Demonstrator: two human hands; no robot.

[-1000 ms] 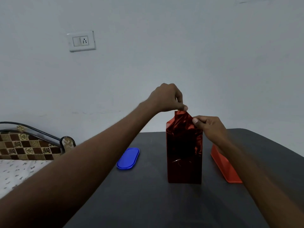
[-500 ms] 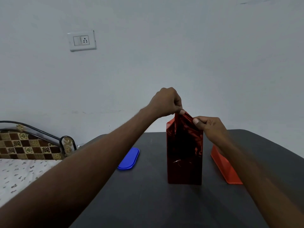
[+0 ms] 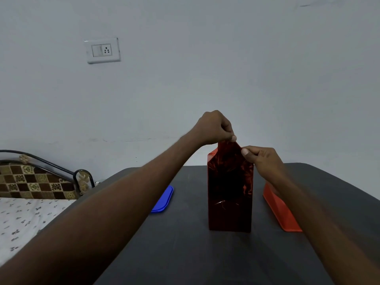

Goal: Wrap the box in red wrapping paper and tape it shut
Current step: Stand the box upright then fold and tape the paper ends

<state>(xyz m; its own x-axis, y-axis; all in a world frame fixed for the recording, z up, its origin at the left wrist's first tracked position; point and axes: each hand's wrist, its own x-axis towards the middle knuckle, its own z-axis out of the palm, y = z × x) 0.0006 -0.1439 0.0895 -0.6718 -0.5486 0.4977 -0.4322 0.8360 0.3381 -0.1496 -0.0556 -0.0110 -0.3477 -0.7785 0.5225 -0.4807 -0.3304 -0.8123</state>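
Item: one box (image 3: 229, 194), upright at the middle of the dark worktop (image 3: 185, 254), already sheathed in red wrapping paper (image 3: 228, 153); top end unsealed. Left hand (image 3: 213, 128): grip pinched the paper's peak, evidently drawing the loose end upward to gather it. Right hand (image 3: 262, 159): grip pinched the paper's right edge just below, probably to form the fold. Also on the worktop: one blue lid (image 3: 163, 200) left of the box; one orange tray (image 3: 281, 212) right of it. No tape was visible.

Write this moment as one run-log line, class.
box: upright on table, wrapped | left hand: pinching paper peak | right hand: pinching paper's right fold | tape: unseen
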